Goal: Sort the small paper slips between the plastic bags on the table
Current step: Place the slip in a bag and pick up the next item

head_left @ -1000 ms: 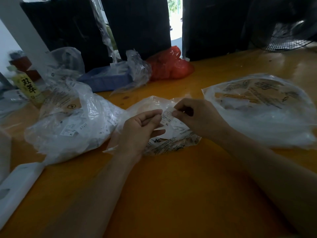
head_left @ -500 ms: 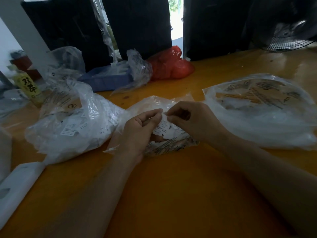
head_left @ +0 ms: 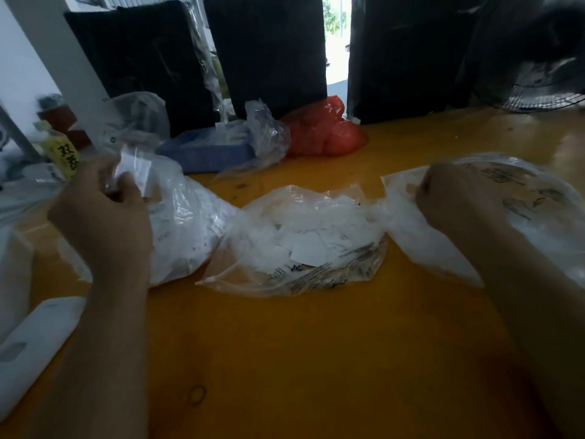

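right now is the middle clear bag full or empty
Partly full: the middle clear bag lies flat on the table with a loose heap of white paper slips showing through the plastic.

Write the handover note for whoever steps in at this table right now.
Left hand: over the left bag, pinching a paper slip.
Right hand: fingers curled at the mouth of the right bag; whether it holds a slip cannot be told.
Middle bag: lies open between them on the table, many white slips inside.
Done: slips show in the left bag.
Left: drop these slips, then sort the middle bag's pile.
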`<state>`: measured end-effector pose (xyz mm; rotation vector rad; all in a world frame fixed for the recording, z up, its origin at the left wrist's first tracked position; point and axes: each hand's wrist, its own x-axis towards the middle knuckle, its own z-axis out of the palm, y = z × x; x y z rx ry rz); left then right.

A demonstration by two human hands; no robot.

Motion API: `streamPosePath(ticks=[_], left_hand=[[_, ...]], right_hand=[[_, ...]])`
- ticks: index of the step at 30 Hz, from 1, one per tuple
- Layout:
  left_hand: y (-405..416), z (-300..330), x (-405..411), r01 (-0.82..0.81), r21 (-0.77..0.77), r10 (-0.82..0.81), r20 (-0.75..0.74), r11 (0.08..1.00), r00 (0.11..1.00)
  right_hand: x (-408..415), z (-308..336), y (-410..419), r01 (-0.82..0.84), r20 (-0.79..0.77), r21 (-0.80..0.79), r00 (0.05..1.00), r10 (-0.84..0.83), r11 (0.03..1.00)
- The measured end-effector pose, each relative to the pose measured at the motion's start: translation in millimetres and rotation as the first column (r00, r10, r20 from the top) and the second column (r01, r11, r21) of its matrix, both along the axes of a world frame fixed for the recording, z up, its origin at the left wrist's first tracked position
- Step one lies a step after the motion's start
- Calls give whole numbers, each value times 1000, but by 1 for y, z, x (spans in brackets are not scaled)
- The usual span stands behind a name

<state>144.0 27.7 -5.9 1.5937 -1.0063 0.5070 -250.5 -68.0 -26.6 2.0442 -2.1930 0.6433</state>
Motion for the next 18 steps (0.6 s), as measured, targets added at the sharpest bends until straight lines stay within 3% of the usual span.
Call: streamPosePath(ticks=[4, 11, 14, 18], left_hand=[[-4, -13, 13, -102, 273, 98, 29, 957, 995], [-16, -25, 9, -21, 495, -29, 92, 869, 995], [-16, -23, 4, -47, 500, -15, 119, 865, 993], [-11, -16, -12, -188, 328, 133, 182, 926, 974]], right_hand=[[-15, -1, -7, 86, -82, 191, 994, -71, 978], [-6, -12, -3, 57, -123, 275, 992, -24, 960], [-4, -14, -3, 73, -85, 235, 995, -54, 969], [-5, -12, -2, 101, -30, 157, 995, -97, 982]])
